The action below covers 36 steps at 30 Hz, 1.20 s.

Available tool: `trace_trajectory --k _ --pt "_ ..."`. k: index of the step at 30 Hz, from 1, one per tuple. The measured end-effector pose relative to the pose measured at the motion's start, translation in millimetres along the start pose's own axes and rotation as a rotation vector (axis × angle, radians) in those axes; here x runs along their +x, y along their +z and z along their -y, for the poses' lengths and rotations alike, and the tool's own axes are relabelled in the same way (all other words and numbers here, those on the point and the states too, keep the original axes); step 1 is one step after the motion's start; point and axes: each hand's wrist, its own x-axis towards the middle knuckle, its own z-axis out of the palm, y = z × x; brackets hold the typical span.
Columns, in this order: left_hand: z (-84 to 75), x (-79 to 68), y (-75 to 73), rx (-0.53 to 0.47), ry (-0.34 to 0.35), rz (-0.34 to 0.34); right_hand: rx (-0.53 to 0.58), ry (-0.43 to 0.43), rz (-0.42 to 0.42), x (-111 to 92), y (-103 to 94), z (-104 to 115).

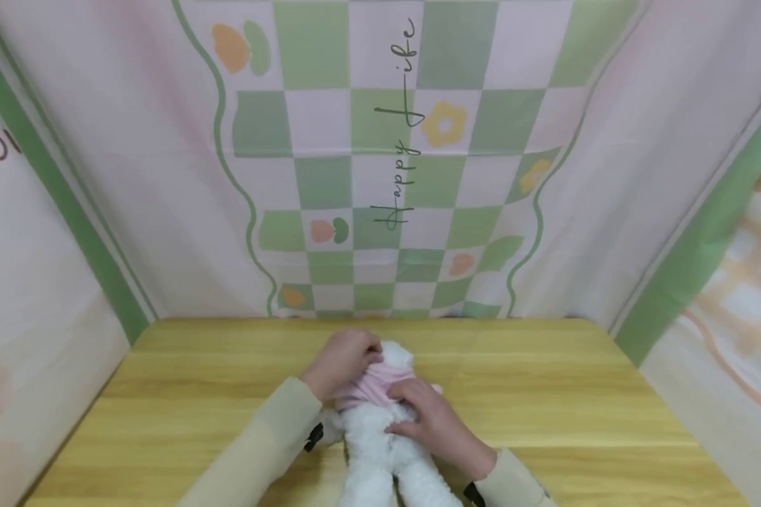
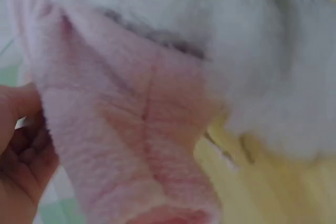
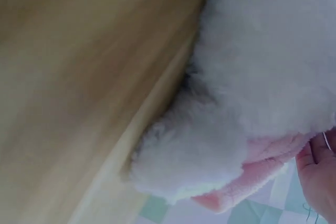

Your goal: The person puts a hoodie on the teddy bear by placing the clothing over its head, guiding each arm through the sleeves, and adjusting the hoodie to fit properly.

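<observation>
A white fluffy stuffed toy lies on the table with its legs toward me. Bunched around its upper body is a small pink garment, which has an open sleeve end in the left wrist view. My left hand grips the garment's upper part beside the toy's white head, fingers curled. Lower down on the other side, my right hand holds the garment's lower edge, with the thumb on the white body. In the right wrist view those fingers meet the pink cloth, partly hidden behind it.
The wood-grain table extends to both sides of the toy. Behind it hangs a green-and-white checked cloth, with further printed cloths at left and right. Dark straps show at the sleeve cuffs.
</observation>
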Motion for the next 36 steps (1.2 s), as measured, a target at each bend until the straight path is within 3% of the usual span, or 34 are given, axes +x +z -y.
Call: trace_trajectory --k 4,7,15,17,20,23,29,31,34,36 --pt "-8.1 4.2 2.1 0.154 0.051 -0.053 0.027 0.158 0.079 3 -4.9 6" --pt "-8.4 6.1 6.0 0.181 0.026 -0.09 0.024 0.152 0.096 5 -5.9 6" --pt "-9.0 11.3 11.3 0.114 -0.038 -0.112 -0.038 -0.141 -0.008 3 -3.0 1" --pt "-6.6 12.0 10.1 0.051 -0.091 -0.12 -0.059 -0.24 -0.03 1 -0.6 3" --pt "-0.6 12.8 7.4 -0.029 -0.152 -0.139 -0.059 -0.312 -0.04 -1 1.8 6" --pt "4.0 11.8 3.6 -0.098 -0.179 -0.134 -0.05 -0.254 -0.017 -2 1.8 9" --pt "6.0 -0.2 -2.4 -0.158 -0.149 -0.108 -0.111 -0.1 0.059 -4 -4.6 12" --pt "7.2 -10.6 -2.8 -0.128 -0.09 -0.13 -0.126 -0.057 0.064 -5 -6.7 13" --pt "9.3 -31.8 -3.2 -0.03 0.062 -0.172 -0.145 0.02 0.078 -6 -9.5 13" --pt "10.1 -46.7 -2.9 0.039 0.145 -0.158 -0.121 0.085 0.123 -5 -13.2 12"
